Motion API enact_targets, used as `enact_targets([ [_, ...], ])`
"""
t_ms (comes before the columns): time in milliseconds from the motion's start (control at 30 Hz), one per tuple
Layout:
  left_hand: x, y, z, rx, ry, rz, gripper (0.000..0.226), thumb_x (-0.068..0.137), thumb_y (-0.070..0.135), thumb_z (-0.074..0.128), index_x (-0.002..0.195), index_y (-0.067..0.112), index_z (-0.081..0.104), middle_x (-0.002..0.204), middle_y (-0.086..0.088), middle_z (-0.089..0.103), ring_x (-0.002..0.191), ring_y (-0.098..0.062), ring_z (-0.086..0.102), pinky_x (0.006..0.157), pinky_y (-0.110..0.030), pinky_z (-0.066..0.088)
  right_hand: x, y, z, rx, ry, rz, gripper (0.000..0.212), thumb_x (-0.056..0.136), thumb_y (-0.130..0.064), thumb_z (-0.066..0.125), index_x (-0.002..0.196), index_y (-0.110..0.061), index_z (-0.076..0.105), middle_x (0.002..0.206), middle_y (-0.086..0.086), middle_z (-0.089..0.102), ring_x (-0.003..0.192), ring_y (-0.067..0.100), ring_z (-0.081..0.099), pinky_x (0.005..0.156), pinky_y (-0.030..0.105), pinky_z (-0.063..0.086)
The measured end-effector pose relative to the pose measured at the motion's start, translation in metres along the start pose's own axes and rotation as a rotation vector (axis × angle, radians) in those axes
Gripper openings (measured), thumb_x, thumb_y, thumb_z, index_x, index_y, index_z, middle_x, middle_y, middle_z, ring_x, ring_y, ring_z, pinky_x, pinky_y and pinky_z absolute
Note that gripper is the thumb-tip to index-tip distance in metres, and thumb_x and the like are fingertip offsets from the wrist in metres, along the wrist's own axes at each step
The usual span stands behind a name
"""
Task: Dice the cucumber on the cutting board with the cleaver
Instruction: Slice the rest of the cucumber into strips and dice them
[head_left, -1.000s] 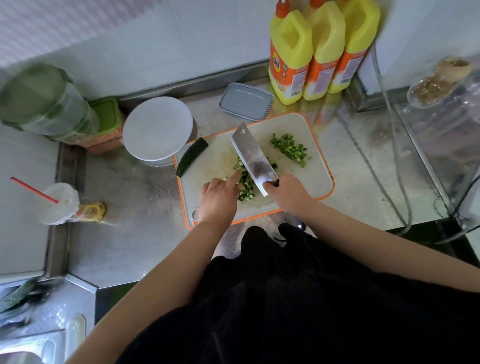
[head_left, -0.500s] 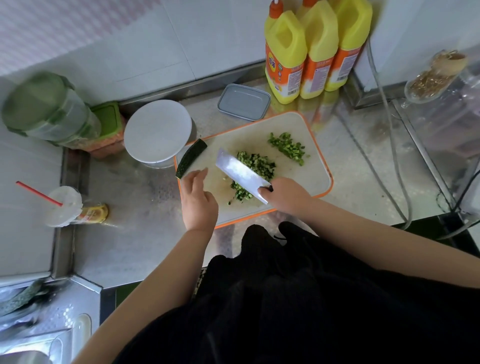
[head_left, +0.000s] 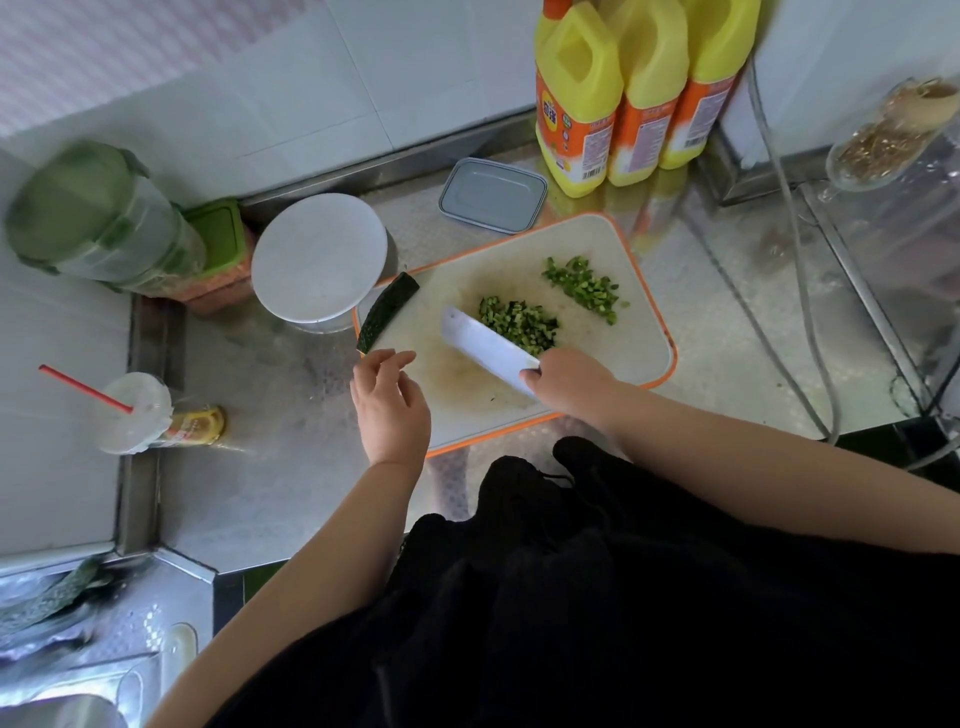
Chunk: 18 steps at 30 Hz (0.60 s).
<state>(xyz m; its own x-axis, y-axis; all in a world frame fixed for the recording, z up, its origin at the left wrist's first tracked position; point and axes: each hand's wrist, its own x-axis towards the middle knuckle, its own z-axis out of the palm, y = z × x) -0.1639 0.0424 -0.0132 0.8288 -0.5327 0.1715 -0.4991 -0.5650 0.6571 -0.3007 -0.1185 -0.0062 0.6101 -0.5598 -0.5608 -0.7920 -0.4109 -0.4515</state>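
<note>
A steel worktop (head_left: 291, 467) is seen carrying an orange-rimmed cutting board (head_left: 639, 343), set close to the person so that both hands reach it. The cleaver (head_left: 488, 348) is held by its handle in the right hand (head_left: 566, 382), fingers wrapped around it; the blade is laid slanted against the nearer heap of diced cucumber (head_left: 519, 323), probably to push the pieces aside and free room for cutting. A second, smaller heap of dice (head_left: 584, 290) lies further back on the board, near its right side, apart from the first. The uncut cucumber piece (head_left: 387, 312) lies skin-up across the board's left edge, and the left hand (head_left: 390, 408) is held just beside its near end, fingers loosely spread and holding nothing, judged to be reaching for it.
</note>
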Motion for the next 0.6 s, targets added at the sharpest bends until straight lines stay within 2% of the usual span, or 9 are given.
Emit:
enact_targets([
  [133, -0.004, 0.001, 0.001, 0.039, -0.061, 0.006, 0.035, 0.094, -0.001, 0.046, 0.118, 0.014, 0.067, 0.121, -0.004, 0.054, 0.115, -0.02, 0.043, 0.09, -0.017, 0.03, 0.003, 0.008, -0.001, 0.047, 0.059, 0.1, 0.04, 0.097, -0.03, 0.04, 0.062, -0.011, 0.036, 0.057, 0.004, 0.038, 0.051, 0.018, 0.037, 0.048, 0.028, 0.027],
  [267, -0.005, 0.003, 0.0, 0.067, -0.121, 0.041, 0.035, 0.095, 0.002, 0.046, 0.122, 0.014, 0.065, 0.121, -0.001, 0.055, 0.113, -0.017, 0.043, 0.093, -0.022, 0.032, 0.001, 0.006, 0.002, 0.086, 0.059, 0.13, 0.039, 0.096, -0.029, 0.041, 0.062, -0.01, 0.036, 0.057, 0.005, 0.038, 0.051, 0.018, 0.036, 0.047, 0.027, 0.026],
  [433, -0.004, 0.004, 0.001, 0.059, -0.168, 0.063, 0.035, 0.096, 0.005, 0.046, 0.125, 0.016, 0.062, 0.122, 0.001, 0.055, 0.116, -0.017, 0.042, 0.094, -0.024, 0.035, -0.01, 0.009, -0.012, 0.199, 0.1, 0.055, 0.043, 0.095, -0.03, 0.043, 0.058, -0.012, 0.03, 0.053, 0.003, 0.03, 0.048, 0.017, 0.029, 0.047, 0.029, 0.023],
  [533, -0.004, 0.009, 0.005, 0.049, -0.155, 0.044, 0.036, 0.097, 0.008, 0.045, 0.129, 0.017, 0.059, 0.126, 0.0, 0.053, 0.119, -0.018, 0.041, 0.1, -0.036, 0.04, -0.021, 0.013, -0.026, 0.275, 0.157, 0.007, 0.046, 0.094, -0.042, 0.046, 0.06, -0.014, 0.033, 0.06, 0.001, 0.039, 0.054, 0.019, 0.043, 0.051, 0.03, 0.029],
  [600, -0.003, 0.014, 0.007, 0.05, -0.125, 0.055, 0.037, 0.097, 0.01, 0.046, 0.132, 0.017, 0.055, 0.129, 0.0, 0.052, 0.122, -0.018, 0.04, 0.099, -0.035, 0.039, -0.029, 0.014, -0.032, 0.266, 0.186, -0.003, 0.046, 0.094, -0.053, 0.041, 0.065, -0.018, 0.036, 0.065, -0.001, 0.045, 0.061, 0.019, 0.05, 0.056, 0.031, 0.034],
])
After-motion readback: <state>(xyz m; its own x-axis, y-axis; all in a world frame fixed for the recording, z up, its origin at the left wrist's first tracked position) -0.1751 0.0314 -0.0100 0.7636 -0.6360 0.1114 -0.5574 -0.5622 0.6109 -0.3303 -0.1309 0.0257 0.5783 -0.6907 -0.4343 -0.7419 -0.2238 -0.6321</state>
